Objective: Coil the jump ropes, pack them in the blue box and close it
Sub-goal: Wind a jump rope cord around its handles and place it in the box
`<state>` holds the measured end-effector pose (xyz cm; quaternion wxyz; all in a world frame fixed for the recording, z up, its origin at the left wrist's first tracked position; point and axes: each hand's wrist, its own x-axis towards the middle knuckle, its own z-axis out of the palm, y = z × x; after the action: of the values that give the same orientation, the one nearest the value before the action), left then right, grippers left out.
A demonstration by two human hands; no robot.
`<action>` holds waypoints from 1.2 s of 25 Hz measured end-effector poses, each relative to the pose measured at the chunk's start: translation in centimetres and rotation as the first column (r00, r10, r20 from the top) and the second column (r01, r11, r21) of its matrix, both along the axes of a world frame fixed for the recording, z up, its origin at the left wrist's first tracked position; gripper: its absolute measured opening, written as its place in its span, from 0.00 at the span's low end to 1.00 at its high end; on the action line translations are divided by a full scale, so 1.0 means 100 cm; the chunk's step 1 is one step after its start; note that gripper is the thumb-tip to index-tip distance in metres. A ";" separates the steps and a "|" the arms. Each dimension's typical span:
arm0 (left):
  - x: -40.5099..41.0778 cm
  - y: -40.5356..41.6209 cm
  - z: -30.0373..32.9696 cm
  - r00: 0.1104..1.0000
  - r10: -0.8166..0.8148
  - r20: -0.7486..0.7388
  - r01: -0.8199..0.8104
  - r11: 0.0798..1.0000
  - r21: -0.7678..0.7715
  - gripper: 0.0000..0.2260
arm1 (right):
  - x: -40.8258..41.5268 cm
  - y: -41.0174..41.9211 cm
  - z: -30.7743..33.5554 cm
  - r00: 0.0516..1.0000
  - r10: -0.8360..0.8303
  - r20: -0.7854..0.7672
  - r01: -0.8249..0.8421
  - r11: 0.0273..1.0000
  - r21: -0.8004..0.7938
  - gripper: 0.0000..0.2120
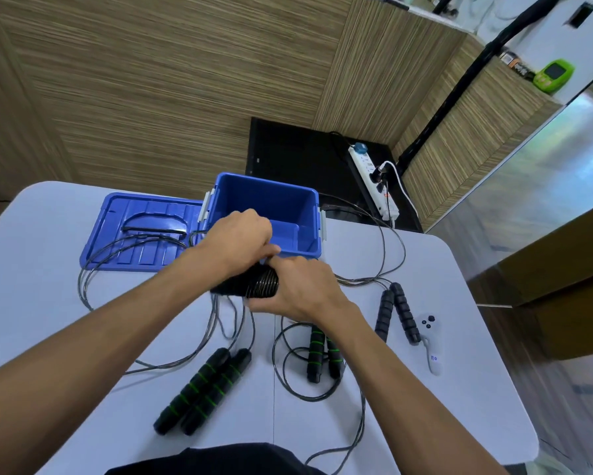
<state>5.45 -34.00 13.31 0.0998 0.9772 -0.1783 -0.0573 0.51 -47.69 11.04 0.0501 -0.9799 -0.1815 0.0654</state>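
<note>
Filling the foreground, a white tabletop fronts wood-panelled walls. Near its far edge the blue box stands open and empty, lid flat alongside. Left hand and right hand grip a coiled jump rope just before it.

Two bare forearms, no sleeves visible back from the fingers to the frame edge. Left hand bare: no glove, ring or watch seen behind the fingers or at the wrist. Right hand the same, wrist bare. Dark, black-looking garment at bottom edge, well behind the fingers; no markings readable on it.
</note>
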 end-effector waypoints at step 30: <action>-0.062 0.004 -0.040 0.871 0.340 -0.355 -0.491 0.586 -0.644 0.12 | 0.005 -0.007 -0.015 0.928 -0.367 0.065 0.352 0.921 0.167 0.27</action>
<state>-0.79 -33.56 9.26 0.5000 0.8624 0.0589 -0.0527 0.99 -48.37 9.57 0.1269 -0.9919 -0.0050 -0.0057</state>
